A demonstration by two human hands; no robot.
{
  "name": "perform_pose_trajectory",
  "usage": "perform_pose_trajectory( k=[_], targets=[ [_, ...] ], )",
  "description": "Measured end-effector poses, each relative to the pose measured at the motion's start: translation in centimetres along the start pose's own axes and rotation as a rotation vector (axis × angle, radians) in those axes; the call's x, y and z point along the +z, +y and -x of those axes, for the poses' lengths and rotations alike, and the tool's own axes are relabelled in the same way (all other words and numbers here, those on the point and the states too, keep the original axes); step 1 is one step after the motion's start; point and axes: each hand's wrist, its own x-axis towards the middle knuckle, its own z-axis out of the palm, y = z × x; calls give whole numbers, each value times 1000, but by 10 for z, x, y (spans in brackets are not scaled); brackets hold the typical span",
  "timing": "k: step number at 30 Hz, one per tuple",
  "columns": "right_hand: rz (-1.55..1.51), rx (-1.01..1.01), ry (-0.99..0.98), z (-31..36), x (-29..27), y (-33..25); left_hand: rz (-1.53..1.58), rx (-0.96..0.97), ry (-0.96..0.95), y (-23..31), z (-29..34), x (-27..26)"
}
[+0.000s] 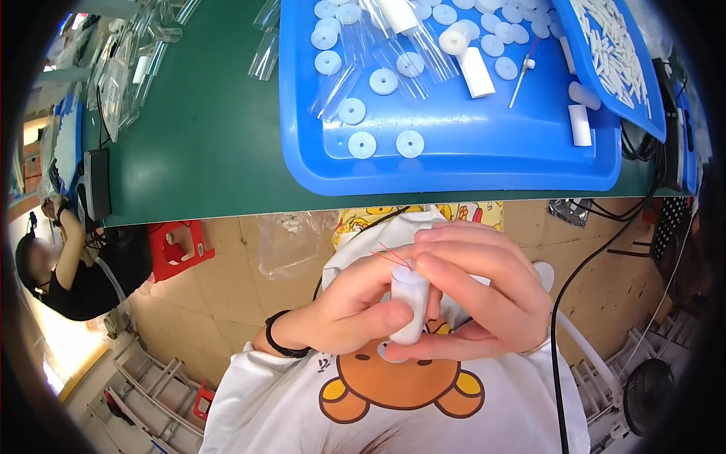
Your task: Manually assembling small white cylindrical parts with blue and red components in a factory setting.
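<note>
In front of my chest I hold a small upright white cylinder (409, 310) with a translucent top. Thin red strands (392, 257) stick out of its upper end. My left hand (355, 306) is closed round its side, thumb against the front. My right hand (491, 295) pinches it lengthwise, with fingertips at the top by the strands and the thumb near the bottom. The fingers hide the back of the cylinder.
Beyond my hands, a blue tray (454, 178) on the green table (189, 151) holds white discs (361, 144), clear tubes and white cylinders. A smaller blue tray (656, 125) contains many short white sticks. A black cable (557, 363) hangs at right; another person (83, 272) sits at left.
</note>
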Motion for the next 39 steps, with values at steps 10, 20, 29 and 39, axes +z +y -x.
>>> perform_pose_trajectory(
  k=[10, 20, 29, 39],
  targets=[
    [77, -37, -15, -2, -4, 6, -174, 49, 164, 10, -2, 3],
    [-125, 19, 96, 2, 5, 5, -57, 56, 125, 15, 1, 9],
    [34, -67, 64, 4, -2, 6, -25, 82, 122, 11, 0, 7],
    [-282, 28, 35, 2, -7, 14, -12, 93, 171, 13, -9, 21]
  ],
)
